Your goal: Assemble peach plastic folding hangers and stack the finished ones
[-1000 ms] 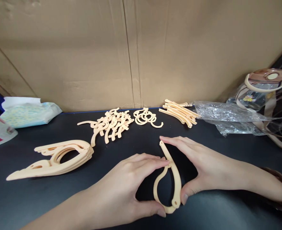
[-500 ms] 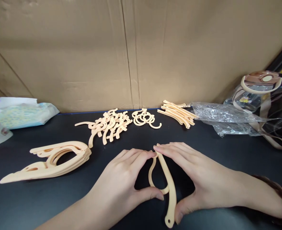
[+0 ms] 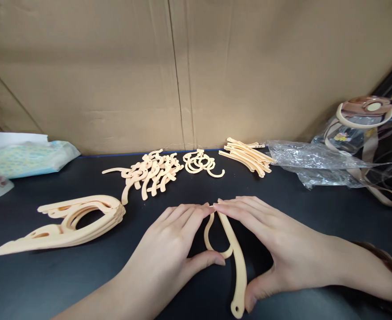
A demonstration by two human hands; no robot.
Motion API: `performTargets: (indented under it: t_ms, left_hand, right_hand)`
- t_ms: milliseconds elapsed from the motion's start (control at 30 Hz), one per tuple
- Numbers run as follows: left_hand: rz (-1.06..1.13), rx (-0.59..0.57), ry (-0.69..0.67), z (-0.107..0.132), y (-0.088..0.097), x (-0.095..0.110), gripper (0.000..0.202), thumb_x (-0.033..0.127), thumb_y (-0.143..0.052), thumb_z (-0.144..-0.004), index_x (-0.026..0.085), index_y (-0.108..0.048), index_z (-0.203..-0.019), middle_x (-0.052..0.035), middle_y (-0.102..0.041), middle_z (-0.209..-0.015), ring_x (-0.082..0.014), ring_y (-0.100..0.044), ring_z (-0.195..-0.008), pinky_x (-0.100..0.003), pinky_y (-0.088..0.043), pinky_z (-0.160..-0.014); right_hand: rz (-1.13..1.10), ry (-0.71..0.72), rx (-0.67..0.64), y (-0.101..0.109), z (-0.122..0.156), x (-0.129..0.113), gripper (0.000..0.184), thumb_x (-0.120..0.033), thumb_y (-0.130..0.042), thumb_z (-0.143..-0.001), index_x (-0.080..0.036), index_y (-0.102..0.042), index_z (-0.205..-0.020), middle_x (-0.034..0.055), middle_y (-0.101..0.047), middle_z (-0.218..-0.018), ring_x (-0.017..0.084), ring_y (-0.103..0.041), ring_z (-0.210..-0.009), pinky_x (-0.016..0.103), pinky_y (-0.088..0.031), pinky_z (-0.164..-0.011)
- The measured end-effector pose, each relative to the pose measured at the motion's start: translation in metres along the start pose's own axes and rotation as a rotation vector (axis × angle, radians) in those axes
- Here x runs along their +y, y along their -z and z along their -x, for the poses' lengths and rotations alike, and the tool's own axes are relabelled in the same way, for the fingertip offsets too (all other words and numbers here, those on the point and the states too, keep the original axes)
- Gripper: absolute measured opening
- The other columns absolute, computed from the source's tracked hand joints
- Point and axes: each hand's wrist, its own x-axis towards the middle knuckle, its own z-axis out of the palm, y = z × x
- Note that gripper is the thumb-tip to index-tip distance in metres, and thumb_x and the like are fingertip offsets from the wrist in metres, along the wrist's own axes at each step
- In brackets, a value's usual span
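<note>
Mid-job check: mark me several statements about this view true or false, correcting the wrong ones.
1. The right grip touches the long curved piece. True.
2. The bottle stands at the left. False: the bottle is at the right.
3. The loose hooks lie between the short pieces and long strips. True.
4. The left grip touches the stacked pieces. False: the left grip touches the hooked piece.

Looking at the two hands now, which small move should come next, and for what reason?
Probably the left hand and right hand should squeeze the curved piece and long strip together at their far ends, because those ends come close together between both hands; the fingers hide whether they are joined.
</note>
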Motion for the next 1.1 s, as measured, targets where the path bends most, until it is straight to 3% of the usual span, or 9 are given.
performTargets:
  t_ms: [300,467,767,1100]
  left_hand:
    - [0.175,-0.038,0.045,0.001,0.0,-0.004,0.055,0.049,-0.071,-0.082,0.024,-0.05,-0.127,-0.0042,-0.066,-0.119,-0.0232,-0.063,-0.107,-0.035,-0.051,-0.092]
    - [0.227,-0.14,-0.017,0.002,0.004,-0.003,0.062,0.046,-0.074,-0.08,0.026,-0.045,-0.131,-0.0029,-0.064,-0.124,-0.0214,-0.061,-0.111,-0.033,-0.051,-0.094]
    - [0.314,-0.289,-0.033,-0.004,0.016,0.001,0.061,0.041,-0.076,-0.079,0.028,-0.047,-0.132,-0.0014,-0.062,-0.128,-0.0188,-0.058,-0.118,-0.031,-0.048,-0.101]
    - [0.35,-0.3,-0.088,-0.002,0.014,0.005,0.07,0.046,-0.079,-0.075,0.027,-0.047,-0.134,-0.0032,-0.064,-0.128,-0.0204,-0.059,-0.119,-0.033,-0.048,-0.102]
  right_hand:
    - [0.006,-0.023,0.003,0.0,-0.001,0.0,0.106,-0.058,-0.078,-0.066,-0.015,-0.029,-0.149,0.0172,-0.048,-0.144,0.03,-0.045,-0.132,0.045,-0.038,-0.109]
    - [0.019,-0.09,0.027,-0.001,-0.002,0.003,0.103,-0.059,-0.077,-0.068,-0.016,-0.031,-0.149,0.017,-0.049,-0.144,0.033,-0.047,-0.131,0.047,-0.04,-0.106]
    - [-0.067,-0.187,-0.042,0.006,-0.002,0.013,0.105,-0.058,-0.079,-0.065,-0.022,-0.031,-0.15,0.0125,-0.046,-0.146,0.031,-0.044,-0.132,0.047,-0.041,-0.105]
    - [-0.116,-0.205,-0.052,0.008,-0.002,0.022,0.107,-0.063,-0.077,-0.064,-0.024,-0.029,-0.151,0.0127,-0.044,-0.148,0.031,-0.042,-0.134,0.047,-0.04,-0.106]
